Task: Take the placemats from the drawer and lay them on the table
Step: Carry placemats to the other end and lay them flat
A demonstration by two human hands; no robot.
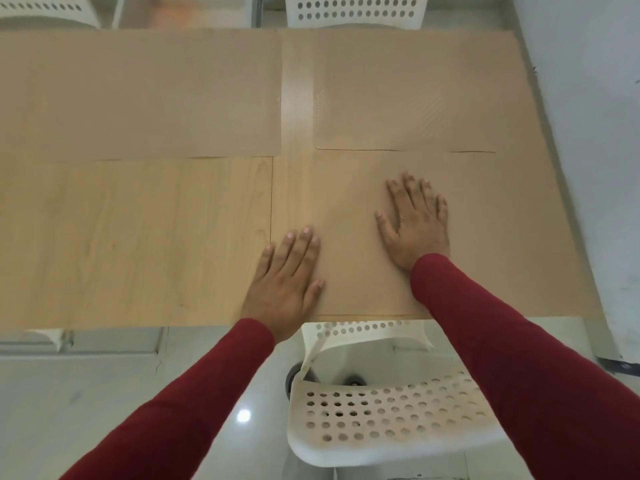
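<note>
Three tan placemats lie flat on the light wooden table (pixel 138 237). One placemat (pixel 138 95) covers the far left, another (pixel 415 91) the far right. The third placemat (pixel 502 237) lies at the near right, right in front of me. My right hand (pixel 414 220) rests flat on its middle, fingers spread. My left hand (pixel 289 275) lies flat across its left edge, partly on the bare wood. Neither hand holds anything. The drawer is out of view.
A white perforated chair (pixel 381 417) stands below the table's near edge, under my arms. Two more white chairs (pixel 353 10) stand beyond the far edge. A pale wall (pixel 595 133) runs along the right side. The floor is glossy grey tile.
</note>
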